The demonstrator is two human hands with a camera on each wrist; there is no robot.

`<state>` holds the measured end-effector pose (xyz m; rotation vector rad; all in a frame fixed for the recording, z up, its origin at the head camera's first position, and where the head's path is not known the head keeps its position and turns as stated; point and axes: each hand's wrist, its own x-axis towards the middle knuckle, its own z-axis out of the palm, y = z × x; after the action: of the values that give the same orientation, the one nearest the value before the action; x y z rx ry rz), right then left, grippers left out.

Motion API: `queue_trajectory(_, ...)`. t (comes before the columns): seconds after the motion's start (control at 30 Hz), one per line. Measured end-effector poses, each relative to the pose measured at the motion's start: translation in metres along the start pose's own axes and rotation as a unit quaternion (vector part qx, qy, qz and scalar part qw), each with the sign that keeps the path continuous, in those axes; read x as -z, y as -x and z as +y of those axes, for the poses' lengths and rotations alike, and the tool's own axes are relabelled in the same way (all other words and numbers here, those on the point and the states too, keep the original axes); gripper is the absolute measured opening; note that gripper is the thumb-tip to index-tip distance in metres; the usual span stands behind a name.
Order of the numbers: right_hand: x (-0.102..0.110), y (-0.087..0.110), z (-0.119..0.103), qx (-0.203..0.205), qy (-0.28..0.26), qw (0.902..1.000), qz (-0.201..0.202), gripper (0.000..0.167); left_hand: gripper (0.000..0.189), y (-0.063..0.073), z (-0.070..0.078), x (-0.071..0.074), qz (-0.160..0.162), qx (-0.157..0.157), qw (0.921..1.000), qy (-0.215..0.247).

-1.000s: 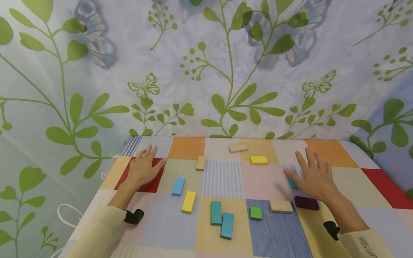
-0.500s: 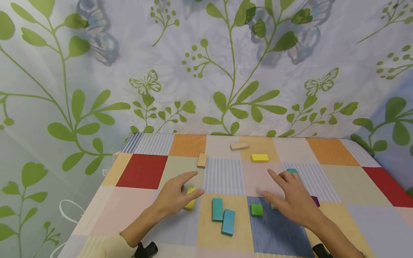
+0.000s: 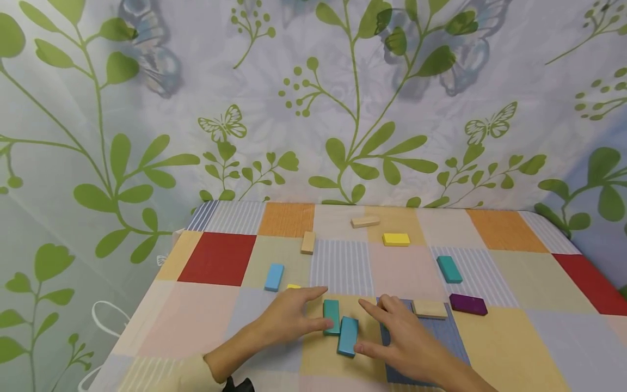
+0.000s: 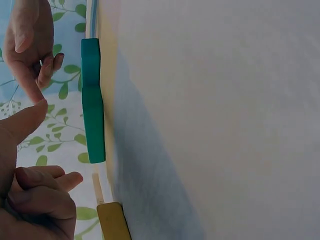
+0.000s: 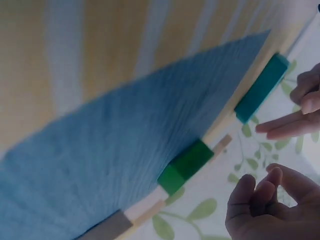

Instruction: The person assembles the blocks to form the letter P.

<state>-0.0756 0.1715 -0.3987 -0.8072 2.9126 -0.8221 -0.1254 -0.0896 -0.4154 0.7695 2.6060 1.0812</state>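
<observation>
In the head view my left hand (image 3: 289, 318) hovers beside a teal block (image 3: 331, 311), index finger and thumb spread, the thumb tip over the block's lower edge. Right next to it lies a blue block (image 3: 348, 332), the two nearly touching at their long sides. My right hand (image 3: 404, 343) is just right of the blue block, its thumb tip close to it; contact is unclear. Neither hand holds anything. A green block (image 5: 185, 167) shows in the right wrist view; in the head view my right hand covers it. My left hand mostly hides a yellow block (image 3: 293, 286).
Flat around lie a light blue block (image 3: 274, 277), wooden blocks (image 3: 308, 243), a yellow block (image 3: 396, 239), another teal block (image 3: 449, 269) and a purple block (image 3: 468, 304). The patchwork tablecloth (image 3: 499, 348) ends at a leaf-patterned curtain (image 3: 274, 179).
Both hands have come inward from the two sides of the table to the teal and blue blocks in the middle. The blocks appear unmoved.
</observation>
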Motion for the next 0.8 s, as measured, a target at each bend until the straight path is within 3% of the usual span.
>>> queue_trajectory(0.13,-0.006,-0.001,-0.001,-0.006,-0.015,0.9996,-0.022,0.08,0.07,-0.001,0.002,-0.003,-0.016,0.014,0.9996,-0.016)
queue_trajectory(0.33,-0.011,-0.003,0.0,-0.005,-0.026,0.9975,-0.066,0.085,0.069,-0.002,0.002,-0.005,-0.044,0.009,0.998,-0.044)
queue_trajectory(0.53,-0.015,-0.006,0.0,-0.005,-0.001,0.9974,-0.072,0.084,0.065,-0.001,0.0,-0.004,-0.065,0.0,0.9951,-0.074)
queue_trajectory(0.8,-0.017,-0.006,-0.002,-0.021,0.021,0.9966,-0.078,0.073,0.064,-0.004,0.0,-0.003,-0.081,0.018,0.9939,-0.072)
